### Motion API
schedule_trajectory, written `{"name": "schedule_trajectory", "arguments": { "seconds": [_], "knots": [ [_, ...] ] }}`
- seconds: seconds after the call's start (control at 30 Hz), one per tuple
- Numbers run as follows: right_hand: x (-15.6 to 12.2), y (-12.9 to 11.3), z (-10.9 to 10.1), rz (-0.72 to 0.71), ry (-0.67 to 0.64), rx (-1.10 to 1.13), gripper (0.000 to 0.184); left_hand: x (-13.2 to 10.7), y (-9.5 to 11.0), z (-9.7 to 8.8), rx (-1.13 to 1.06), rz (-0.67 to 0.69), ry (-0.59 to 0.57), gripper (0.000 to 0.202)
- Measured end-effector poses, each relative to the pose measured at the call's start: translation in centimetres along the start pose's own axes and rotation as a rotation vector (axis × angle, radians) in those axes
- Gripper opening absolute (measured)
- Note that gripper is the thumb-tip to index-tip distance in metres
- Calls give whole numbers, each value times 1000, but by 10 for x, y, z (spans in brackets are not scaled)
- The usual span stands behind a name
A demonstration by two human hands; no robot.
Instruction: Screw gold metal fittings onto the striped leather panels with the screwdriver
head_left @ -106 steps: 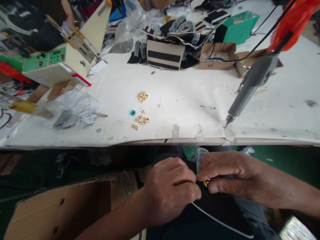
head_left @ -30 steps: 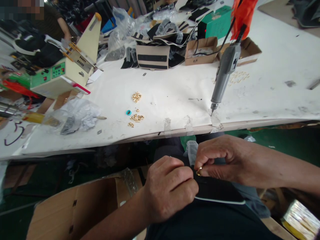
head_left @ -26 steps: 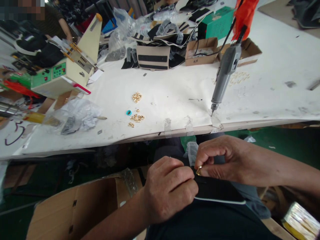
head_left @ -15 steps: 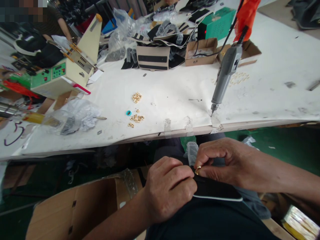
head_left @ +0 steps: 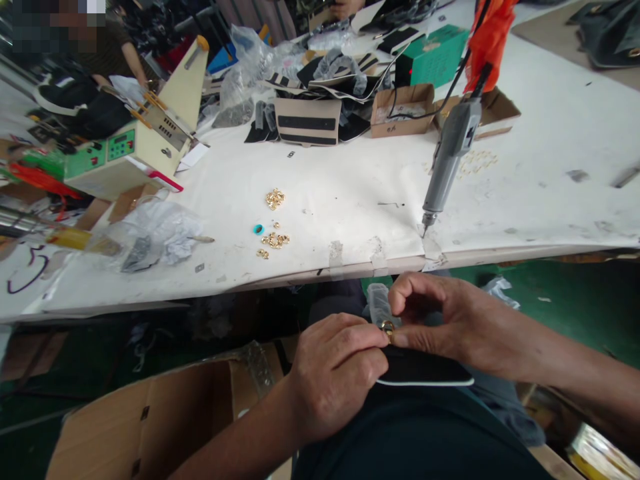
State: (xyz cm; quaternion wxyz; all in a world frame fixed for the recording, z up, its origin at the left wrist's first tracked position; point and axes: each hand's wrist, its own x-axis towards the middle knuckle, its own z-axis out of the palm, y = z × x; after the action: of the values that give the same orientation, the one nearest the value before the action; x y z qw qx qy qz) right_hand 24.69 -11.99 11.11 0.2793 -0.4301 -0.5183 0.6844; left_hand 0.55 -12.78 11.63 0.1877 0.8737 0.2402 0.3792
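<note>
gold fitting [head_left: 387, 328], glossy and curved, sits at the flat black panel [head_left: 425, 368], right between the two hands; whether it's fastened, can't tell. left hand [head_left: 335, 373] curls over the panel, gripping; right hand [head_left: 447, 317] has its thumb against the fitting, forefinger spread away. beyond, loose gold pieces [head_left: 275, 199] lie heaped, unattached, on the white, scuffed table [head_left: 350, 220].

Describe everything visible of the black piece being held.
The black piece looks flat, thin and possibly leather-like, with a pale near edge. It sits by the person's dark clothing. The left hand grips and partly hides it; the right hand has its thumb at a small gold fitting on its far side. Attachment cannot be judged.
</note>
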Motion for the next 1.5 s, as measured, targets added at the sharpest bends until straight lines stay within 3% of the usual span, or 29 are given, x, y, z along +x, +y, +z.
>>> {"name": "schedule_trajectory", "arguments": {
  "seconds": [0.23,0.4,0.57,0.63,0.73,0.8,0.9,0.93,1.17,1.5],
  "knots": [
    [1,-1,2,-105,-13,-121,19,-1,-3,0,-26,-10,18,16],
    [-1,-7,4,-97,-16,-164,21,-3,-1,1,-9,-68,33,19],
    [-10,-17,-5,-88,-107,-173,25,-3,0,2,-24,-83,48,23],
    [-14,-19,-10,-106,-149,-138,30,-2,0,1,-37,-87,45,24],
    [-19,-19,-14,-130,-173,-137,58,-1,0,0,-42,-107,46,26],
    [-20,-15,-10,-125,-142,-195,60,-1,2,0,-41,-118,48,26],
    [-19,-5,1,-165,-29,-268,27,0,5,1,-28,-125,47,23],
    [-18,-1,5,-201,3,-280,26,0,6,1,-21,-128,46,22],
    [-16,8,12,-276,12,-344,32,-6,5,1,-1,-141,4,23],
    [-16,19,9,-438,-1,-520,47,-8,9,-8,-24,-242,-156,20]
  ]
}}
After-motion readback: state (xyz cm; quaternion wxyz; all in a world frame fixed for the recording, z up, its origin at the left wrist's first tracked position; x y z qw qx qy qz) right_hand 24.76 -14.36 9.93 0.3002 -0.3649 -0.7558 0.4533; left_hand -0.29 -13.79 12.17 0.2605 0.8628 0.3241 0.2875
